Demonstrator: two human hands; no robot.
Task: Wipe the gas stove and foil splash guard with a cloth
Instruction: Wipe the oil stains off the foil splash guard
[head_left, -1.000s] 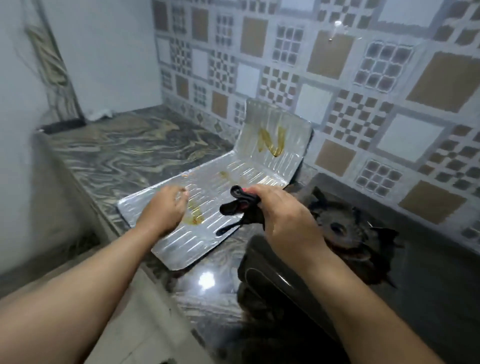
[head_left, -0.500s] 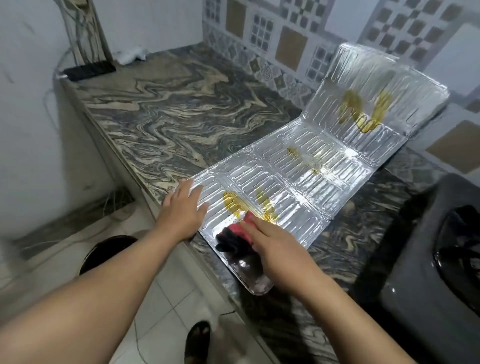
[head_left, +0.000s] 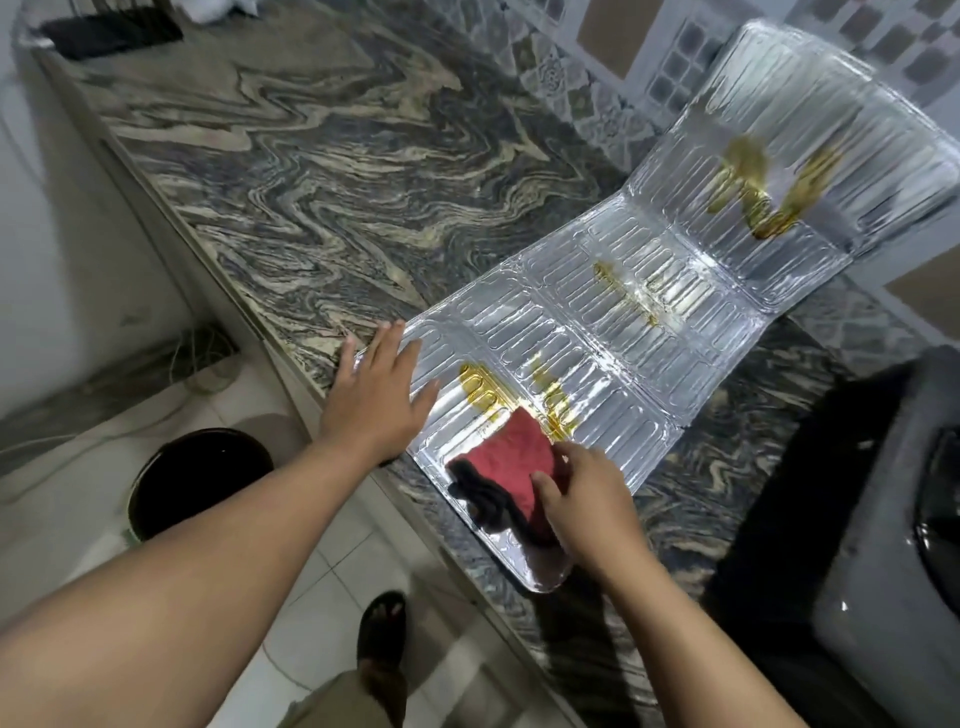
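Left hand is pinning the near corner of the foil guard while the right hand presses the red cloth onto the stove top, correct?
Not quite. In the head view the right hand presses the red cloth onto the foil guard, beside the yellow stains, not onto the stove. The left hand does pin the near corner.

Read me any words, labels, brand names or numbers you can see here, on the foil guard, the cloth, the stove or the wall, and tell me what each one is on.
None: no text can be read anywhere in this view.
Foil splash guard: only embossed ribs and yellow greasy smears, no print.
Red and black cloth under the right hand: no label shows.
Gas stove: dark and blurred, no brand visible.
Wall tiles: geometric patterns only.
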